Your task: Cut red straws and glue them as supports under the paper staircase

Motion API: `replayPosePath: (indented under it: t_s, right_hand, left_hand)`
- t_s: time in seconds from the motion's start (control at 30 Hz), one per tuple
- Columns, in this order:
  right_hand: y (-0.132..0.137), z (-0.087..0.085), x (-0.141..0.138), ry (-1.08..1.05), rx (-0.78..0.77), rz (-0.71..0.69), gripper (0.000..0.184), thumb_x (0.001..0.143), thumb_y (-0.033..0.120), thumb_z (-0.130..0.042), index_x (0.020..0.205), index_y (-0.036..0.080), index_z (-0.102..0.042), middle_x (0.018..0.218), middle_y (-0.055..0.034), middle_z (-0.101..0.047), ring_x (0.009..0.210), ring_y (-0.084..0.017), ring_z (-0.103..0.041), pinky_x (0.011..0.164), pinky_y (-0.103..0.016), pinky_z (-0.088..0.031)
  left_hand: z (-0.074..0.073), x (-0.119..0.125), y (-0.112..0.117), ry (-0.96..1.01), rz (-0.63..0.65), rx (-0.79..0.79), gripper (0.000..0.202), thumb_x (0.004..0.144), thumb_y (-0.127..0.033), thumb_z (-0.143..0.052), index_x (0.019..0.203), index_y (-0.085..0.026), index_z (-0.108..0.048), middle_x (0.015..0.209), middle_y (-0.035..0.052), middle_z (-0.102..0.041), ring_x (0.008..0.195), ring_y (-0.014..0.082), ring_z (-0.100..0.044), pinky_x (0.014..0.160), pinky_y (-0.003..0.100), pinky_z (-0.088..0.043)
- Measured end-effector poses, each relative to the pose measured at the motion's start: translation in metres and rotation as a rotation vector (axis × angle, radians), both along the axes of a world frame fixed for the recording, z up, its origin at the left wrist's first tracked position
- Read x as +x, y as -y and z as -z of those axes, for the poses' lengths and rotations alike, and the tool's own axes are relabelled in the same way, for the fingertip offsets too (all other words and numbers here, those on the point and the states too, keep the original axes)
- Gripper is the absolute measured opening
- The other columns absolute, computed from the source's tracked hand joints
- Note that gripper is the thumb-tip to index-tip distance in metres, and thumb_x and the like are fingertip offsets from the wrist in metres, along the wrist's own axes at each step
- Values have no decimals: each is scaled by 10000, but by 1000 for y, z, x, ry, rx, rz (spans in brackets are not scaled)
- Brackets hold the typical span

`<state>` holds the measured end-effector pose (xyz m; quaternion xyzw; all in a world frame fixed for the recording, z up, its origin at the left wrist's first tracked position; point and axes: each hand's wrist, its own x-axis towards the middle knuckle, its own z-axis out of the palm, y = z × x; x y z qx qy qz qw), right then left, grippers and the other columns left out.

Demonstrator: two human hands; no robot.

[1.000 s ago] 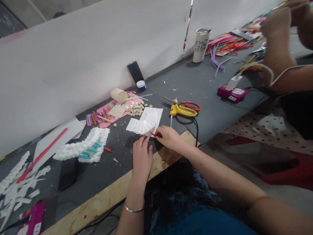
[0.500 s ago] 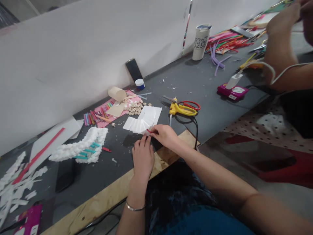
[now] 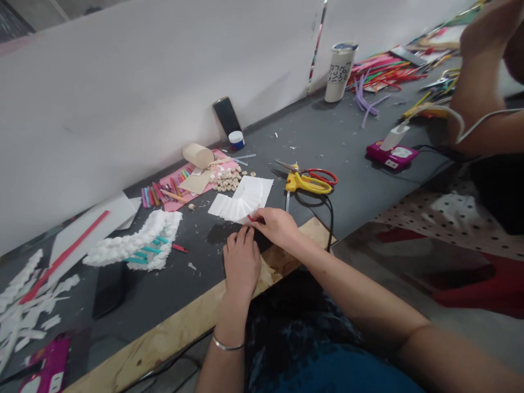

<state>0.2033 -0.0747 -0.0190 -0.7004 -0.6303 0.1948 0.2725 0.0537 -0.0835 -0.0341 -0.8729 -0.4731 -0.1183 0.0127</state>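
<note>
My right hand is closed in a pinch on a small red stick. The stick's tip touches the near edge of a fan of overlapping white strips. My left hand, with a bracelet at the wrist, lies on the table edge just left of it, fingers stretched forward; its thumb side is close to my right fingertips. Yellow glue gun and red-handled scissors lie together to the right. Left of my hands rests a curved white fluffy piece with teal sticks, with another short red stick beside it.
Beads, crayon-like sticks and a beige roll lie behind. A dark phone leans on the wall near a blue jar. Rightward are a tumbler, a purple power strip and another person's arm.
The view has shifted slightly. Both my hands stay at nearly the same place by the white strips, with the red stick still pinched in my right fingers.
</note>
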Motion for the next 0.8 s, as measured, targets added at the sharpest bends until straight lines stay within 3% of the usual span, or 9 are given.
replayPosePath:
  t_s: [0.2, 0.4, 0.6, 0.8]
  right_hand:
    - [0, 4, 0, 3, 25, -6, 152, 896, 282, -566, 958, 211, -685, 969, -32, -731, 868, -175, -645, 652, -246, -375]
    - [1, 5, -1, -4, 35, -5, 122, 888, 251, -576, 957, 209, -667, 982, -29, -719, 867, -169, -633, 644, -247, -355]
    - [0, 12, 0, 12, 77, -11, 114, 895, 268, -572, 947, 206, -651, 975, -34, -695, 824, -152, -615, 618, -242, -335]
    - [-2, 18, -1, 14, 95, -8, 129, 902, 283, -559, 956, 215, -653, 972, -25, -686, 812, -147, -616, 598, -245, -325]
  left_hand:
    - [0, -1, -3, 131, 3, -39, 381, 901, -182, -458, 1264, -151, -571, 1322, 116, -596, 1124, 306, -501, 942, 468, -434]
    - [4, -6, -17, 477, -31, -143, 313, 910, -208, -443, 1169, -130, -600, 1131, 148, -644, 1059, 268, -557, 942, 435, -454]
    - [0, 0, -22, 760, -108, -380, 347, 910, -285, -490, 1220, -176, -600, 1107, 116, -645, 993, 208, -619, 874, 348, -500]
    - [-5, 2, -21, 802, -139, -439, 348, 893, -296, -522, 1206, -177, -619, 1112, 111, -652, 1000, 209, -619, 860, 336, -505]
